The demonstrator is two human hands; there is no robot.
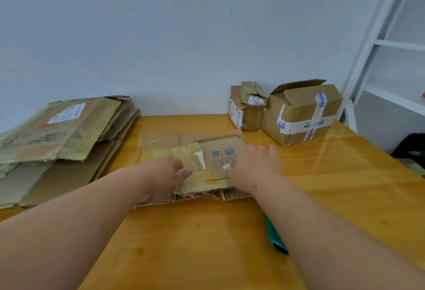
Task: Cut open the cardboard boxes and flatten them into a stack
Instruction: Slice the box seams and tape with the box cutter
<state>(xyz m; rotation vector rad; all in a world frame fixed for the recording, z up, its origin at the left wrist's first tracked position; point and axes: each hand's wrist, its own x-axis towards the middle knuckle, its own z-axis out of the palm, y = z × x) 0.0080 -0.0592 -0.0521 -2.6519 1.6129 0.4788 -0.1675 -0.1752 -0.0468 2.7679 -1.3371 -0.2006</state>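
A flattened cardboard box (220, 149) with blue print lies in the middle of the wooden table (207, 232). My left hand (170, 170) presses flat on its torn left part. My right hand (255, 165) presses on its right part with fingers spread. A stack of flattened boxes (62, 138) lies at the left. At the back right stand two closed boxes: a small crumpled box (247, 108) and a larger taped box (303, 115). A teal-handled cutter (277, 237) lies on the table, partly hidden under my right forearm.
A grey wall rises behind the table. A white shelf frame (386, 43) stands at the right. A dark object (411, 147) sits past the table's right edge.
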